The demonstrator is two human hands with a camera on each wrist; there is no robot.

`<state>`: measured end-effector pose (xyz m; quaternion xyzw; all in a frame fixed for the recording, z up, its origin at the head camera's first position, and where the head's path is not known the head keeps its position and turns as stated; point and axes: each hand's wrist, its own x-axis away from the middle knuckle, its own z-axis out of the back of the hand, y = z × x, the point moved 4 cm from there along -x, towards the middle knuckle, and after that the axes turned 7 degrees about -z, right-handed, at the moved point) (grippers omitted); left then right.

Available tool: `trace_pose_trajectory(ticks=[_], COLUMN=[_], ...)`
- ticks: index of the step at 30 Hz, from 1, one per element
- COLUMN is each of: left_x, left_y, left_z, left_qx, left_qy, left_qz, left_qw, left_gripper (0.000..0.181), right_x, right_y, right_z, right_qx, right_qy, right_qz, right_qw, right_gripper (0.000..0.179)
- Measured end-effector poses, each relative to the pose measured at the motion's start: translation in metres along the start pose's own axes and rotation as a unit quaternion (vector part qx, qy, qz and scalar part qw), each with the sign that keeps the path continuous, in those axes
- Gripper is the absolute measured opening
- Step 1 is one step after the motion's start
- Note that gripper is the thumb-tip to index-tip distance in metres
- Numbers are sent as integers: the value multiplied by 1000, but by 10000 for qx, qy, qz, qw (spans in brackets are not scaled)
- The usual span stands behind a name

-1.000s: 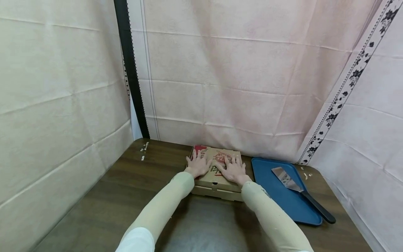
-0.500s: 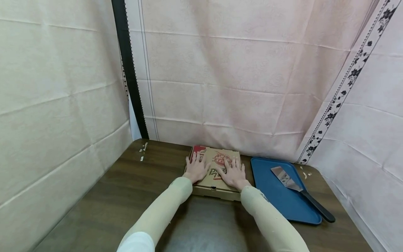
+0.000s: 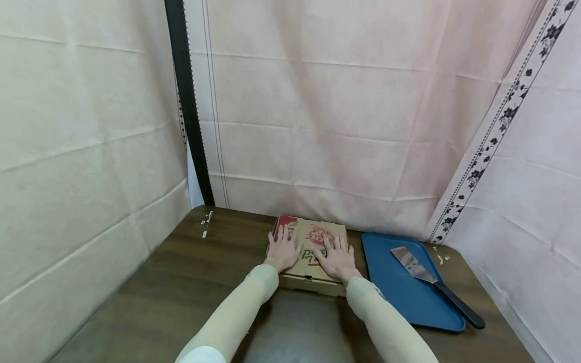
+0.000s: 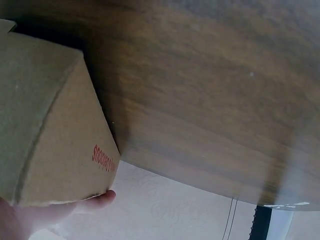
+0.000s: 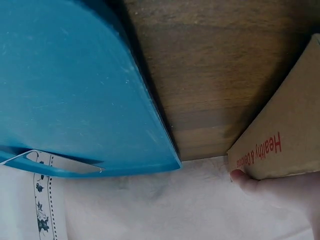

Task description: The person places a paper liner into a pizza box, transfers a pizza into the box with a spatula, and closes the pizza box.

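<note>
A cardboard pizza box [image 3: 313,252] with red and green print lies with its lid down near the back edge of the table. My left hand [image 3: 283,250] rests on the left part of the lid, fingers spread and pointing away from me. On the right part lies my right hand [image 3: 338,257], also flat with spread fingers. In the left wrist view the side wall of the pizza box [image 4: 70,145] shows, a fingertip reaching along its top edge. The right wrist view has the opposite side of the pizza box [image 5: 285,130], with part of my right hand [image 5: 280,192] along the edge.
Right of the box sits a blue tray [image 3: 399,287]. A spatula [image 3: 415,267] with a black handle lies across it, the handle hanging over the tray's right rim. Light cloth [image 3: 317,126] hangs behind the wooden table [image 3: 159,297] and along both sides.
Both hands have flattened on the lid, and it sits lower at its front edge than one second ago. The camera view has shifted slightly.
</note>
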<state>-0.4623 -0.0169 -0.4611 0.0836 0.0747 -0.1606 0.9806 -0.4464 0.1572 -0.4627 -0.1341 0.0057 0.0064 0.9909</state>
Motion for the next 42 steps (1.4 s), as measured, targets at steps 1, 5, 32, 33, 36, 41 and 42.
trace_pose_trajectory(ticks=[1, 5, 32, 33, 36, 41, 42], left_x=[0, -4, -9, -9, -8, -12, -13], left_y=[1, 3, 6, 6, 5, -2, -4], left_z=[0, -1, 1, 0, -1, 7, 10], left_qx=[-7, -65, -78, -65, -19, 311, 439], left_qy=[10, 68, 124, 98, -6, -34, 16], left_qz=[1, -4, 28, 28, 38, -52, -77], left_qw=[10000, 10000, 9999, 9999, 10000, 9995, 9990], left_gripper=[60, 60, 58, 58, 59, 55, 54], right_x=[0, -2, -7, -7, -7, -10, -11], right_y=[1, 3, 8, 8, 7, 0, -1], right_z=[0, 2, 5, 4, 4, 22, 29], right_qx=[-8, 28, -36, -76, -87, 45, 7], right_qy=[13, 48, 175, 196, 348, 701, 772], right_qz=[-9, -42, 82, 104, 184, 470, 555], right_qw=[10000, 10000, 9998, 9997, 9992, 9964, 9955], right_gripper=[79, 79, 79, 79, 76, 66, 64])
